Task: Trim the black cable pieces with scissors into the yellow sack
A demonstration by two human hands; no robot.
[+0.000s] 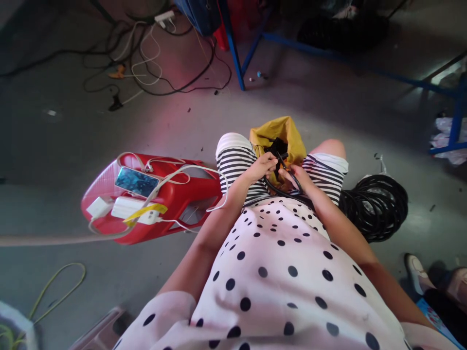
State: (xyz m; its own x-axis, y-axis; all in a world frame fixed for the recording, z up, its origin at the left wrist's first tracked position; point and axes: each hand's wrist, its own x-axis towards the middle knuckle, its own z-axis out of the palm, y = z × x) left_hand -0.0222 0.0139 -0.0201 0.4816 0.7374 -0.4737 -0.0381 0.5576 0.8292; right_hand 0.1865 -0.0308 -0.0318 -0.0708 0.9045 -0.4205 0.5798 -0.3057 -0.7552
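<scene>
1. Close in, over the lap: left hand (261, 167) pinched tight on the tip of the black cable (279, 190), right hand (297, 176) curled round it just beside.
2. Looks like cable-end work; the next move wants a steady grip and slack from the coil (375, 206).
3. Beyond, a yellow bag (292, 136) sits between the knees.

black cable (280, 192): thin, looped across the lap, end raised | yellow bag (277, 131): open, crumpled, at cable's 12 o'clock, between the knees

Person wears a white top (277, 272) with black polka dots and black-and-white striped shorts (237, 163) with white cuffs; arms bare.
</scene>
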